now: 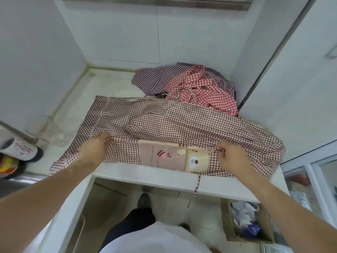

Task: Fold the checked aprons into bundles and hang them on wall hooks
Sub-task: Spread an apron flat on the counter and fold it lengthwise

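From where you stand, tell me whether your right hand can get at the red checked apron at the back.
Probably yes. The red checked apron lies on top of its pile, just beyond the brown checked apron, nothing covering it. But the right hand grips the brown apron's edge and must let go first.

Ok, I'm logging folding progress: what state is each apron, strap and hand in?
Brown apron: spread on the counter, near edge folded over.
Red apron: crumpled, unfolded.
Purple apron: crumpled, partly under the red one.
Strap: dangling off the counter.
Left hand: pinching the fold.
Right hand: pinching the fold.
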Available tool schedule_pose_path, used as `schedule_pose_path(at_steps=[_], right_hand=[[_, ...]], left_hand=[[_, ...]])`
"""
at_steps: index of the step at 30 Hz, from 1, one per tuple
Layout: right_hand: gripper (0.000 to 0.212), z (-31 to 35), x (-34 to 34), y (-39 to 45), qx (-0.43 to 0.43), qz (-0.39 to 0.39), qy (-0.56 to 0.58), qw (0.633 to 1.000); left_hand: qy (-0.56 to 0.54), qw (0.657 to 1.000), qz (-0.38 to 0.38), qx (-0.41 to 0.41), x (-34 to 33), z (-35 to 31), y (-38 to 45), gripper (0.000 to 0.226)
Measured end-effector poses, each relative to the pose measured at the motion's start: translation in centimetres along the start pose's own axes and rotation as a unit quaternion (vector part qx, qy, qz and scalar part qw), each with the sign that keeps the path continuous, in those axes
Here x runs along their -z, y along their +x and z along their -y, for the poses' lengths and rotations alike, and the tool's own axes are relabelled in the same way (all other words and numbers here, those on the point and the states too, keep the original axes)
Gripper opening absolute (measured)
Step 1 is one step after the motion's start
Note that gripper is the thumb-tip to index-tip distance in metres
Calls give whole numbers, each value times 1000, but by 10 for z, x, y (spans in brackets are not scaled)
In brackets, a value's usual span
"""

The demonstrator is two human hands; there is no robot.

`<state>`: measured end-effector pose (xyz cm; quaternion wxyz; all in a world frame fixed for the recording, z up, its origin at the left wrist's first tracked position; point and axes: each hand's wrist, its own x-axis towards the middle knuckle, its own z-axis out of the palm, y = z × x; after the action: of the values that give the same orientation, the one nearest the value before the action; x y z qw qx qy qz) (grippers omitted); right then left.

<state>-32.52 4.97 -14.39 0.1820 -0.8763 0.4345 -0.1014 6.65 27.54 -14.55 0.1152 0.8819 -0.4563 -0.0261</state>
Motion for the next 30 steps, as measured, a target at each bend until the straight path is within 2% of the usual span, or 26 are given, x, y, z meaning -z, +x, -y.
schedule_pose_path(at_steps=[4, 7, 10, 13, 19, 21, 26, 30], right_hand=[[15, 3, 20, 45, 2, -8, 52, 999], [19, 5, 34, 76, -18, -7, 51, 998], [28, -1, 36, 108, -57, 55, -31, 996], [39, -11, 34, 125, -123, 128, -111, 978], [37, -10, 23, 156, -225, 154, -152, 950], [38, -13, 19, 163, -243, 149, -144, 948], [39, -18, 12, 177, -261, 68, -128, 954], [36, -20, 7, 180, -234, 47, -163, 957]], left_hand=[[-12, 999, 35, -14, 12, 18, 54, 25], [-30, 997, 64, -24, 16, 27, 95, 27], [-38, 995, 85, -43, 23, 26, 139, 27], [-23, 993, 102, -57, 18, 17, 167, 24], [18, 987, 136, -79, 5, 9, 228, 27], [44, 988, 133, -70, 2, 7, 243, 27], [126, 984, 125, -21, -17, -2, 275, 30], [182, 967, 175, 17, -35, -21, 289, 32]])
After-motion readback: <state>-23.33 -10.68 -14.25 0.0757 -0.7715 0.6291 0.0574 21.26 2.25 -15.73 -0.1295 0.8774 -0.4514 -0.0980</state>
